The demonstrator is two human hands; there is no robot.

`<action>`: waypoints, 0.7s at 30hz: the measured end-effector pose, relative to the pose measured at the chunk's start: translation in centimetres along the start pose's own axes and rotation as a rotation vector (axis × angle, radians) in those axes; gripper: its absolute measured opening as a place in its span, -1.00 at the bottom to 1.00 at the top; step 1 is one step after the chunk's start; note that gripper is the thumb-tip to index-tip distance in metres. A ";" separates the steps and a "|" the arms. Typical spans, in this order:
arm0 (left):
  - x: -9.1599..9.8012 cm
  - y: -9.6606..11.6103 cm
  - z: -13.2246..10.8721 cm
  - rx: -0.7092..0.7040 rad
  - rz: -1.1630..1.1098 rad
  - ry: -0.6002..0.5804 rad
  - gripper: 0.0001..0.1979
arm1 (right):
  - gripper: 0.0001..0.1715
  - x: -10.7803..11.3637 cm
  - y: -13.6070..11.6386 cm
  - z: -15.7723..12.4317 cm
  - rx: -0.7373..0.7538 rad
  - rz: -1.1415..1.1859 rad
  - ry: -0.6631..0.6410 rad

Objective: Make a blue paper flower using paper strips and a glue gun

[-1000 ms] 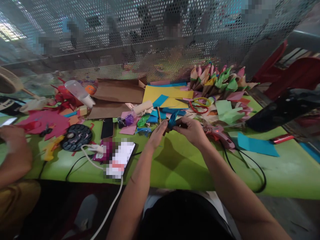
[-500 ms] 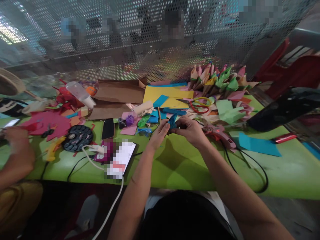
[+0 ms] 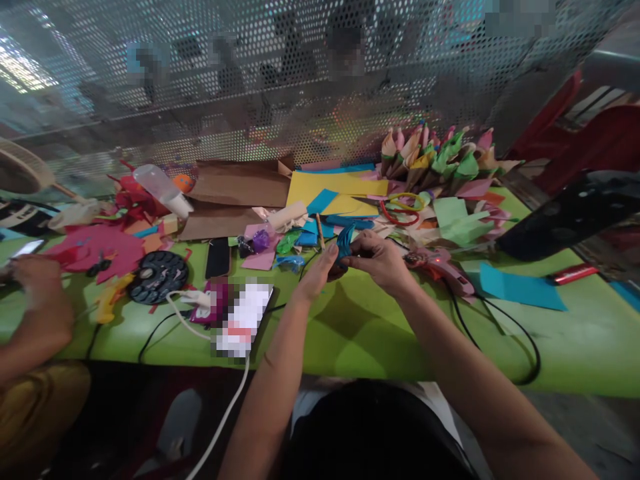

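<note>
Behind the green counter point(image 3: 370, 350) stands a gray screen point(image 3: 300, 133) full of little holes. The left hand point(image 3: 320, 272) and the right hand point(image 3: 380, 259) are close together over the middle of the counter. Between them is a blue twist point(image 3: 345, 239), held up with its top poking out. Each hand has a narrow, pinching grip on it.

Just right of the hands lies a pink glue gun point(image 3: 453, 272) with a small red light. Past that are a blue sheet point(image 3: 523, 287) and a red stick point(image 3: 575, 274). Farther back, yellow paper point(image 3: 345, 185) lies beside brown paper point(image 3: 240, 183), and lots of paper cones point(image 3: 447, 162) are bunched up on the right.

On the left are a black phone point(image 3: 218, 259), a lit phone point(image 3: 247, 317), a round black tray point(image 3: 159, 279) and a yellow glue gun point(image 3: 111, 299). Another person's hand point(image 3: 35, 275) is at the far left.
</note>
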State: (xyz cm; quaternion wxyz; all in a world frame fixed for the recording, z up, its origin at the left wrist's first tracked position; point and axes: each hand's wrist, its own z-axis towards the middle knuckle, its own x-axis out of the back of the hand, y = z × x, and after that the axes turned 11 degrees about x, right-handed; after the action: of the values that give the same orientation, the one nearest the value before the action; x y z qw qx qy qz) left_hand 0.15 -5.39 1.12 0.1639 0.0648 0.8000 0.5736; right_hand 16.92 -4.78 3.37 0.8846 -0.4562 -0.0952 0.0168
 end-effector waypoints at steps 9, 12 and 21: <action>-0.2 0.2 -0.1 0.120 -0.054 -0.018 -0.30 | -0.57 -0.6 -0.3 -0.2 0.052 -0.079 0.055; -0.4 0.4 -0.1 0.128 -0.078 -0.036 -0.31 | -0.59 -0.5 -0.2 -0.2 0.037 -0.091 0.053; -0.9 1.5 -0.6 0.115 -0.083 -0.157 -0.30 | -0.59 -0.3 -0.5 -0.1 0.008 -0.067 0.005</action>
State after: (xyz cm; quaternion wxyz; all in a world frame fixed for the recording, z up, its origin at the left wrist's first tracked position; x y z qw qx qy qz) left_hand 0.67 -5.71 2.83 0.2460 0.0856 0.8182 0.5126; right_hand 16.61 -5.15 3.70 0.8867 -0.4492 -0.1080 -0.0138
